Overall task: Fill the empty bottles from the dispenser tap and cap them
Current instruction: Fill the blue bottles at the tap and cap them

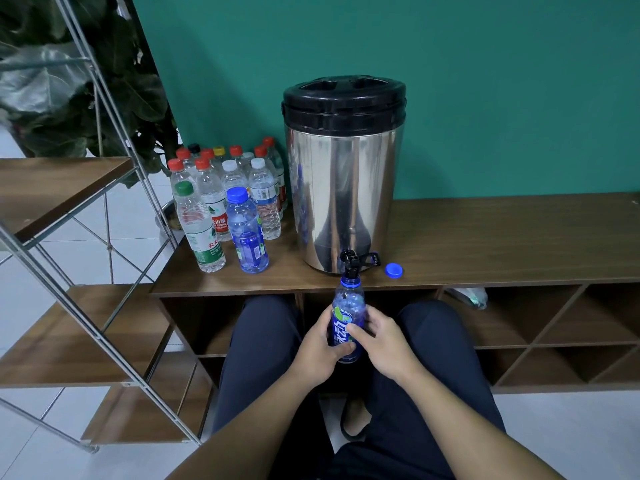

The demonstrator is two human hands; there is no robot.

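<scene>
- Both my hands hold an uncapped blue bottle (347, 323) upright: left hand (317, 348) wraps its left side, right hand (384, 341) its right, thumbs across the label.
- Its mouth sits just beneath the tap (350, 262).
- A blue cap (393, 270) lies on the shelf (485, 244), right of the dispenser (343, 174).
- Capped bottles (228, 199) cluster at left.

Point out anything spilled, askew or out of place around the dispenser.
Nothing looks spilled or damaged. A loose blue cap lies on the shelf top right of the tap, fitting the uncapped blue bottle both hands hold under it. The capped bottles stand upright.
</scene>
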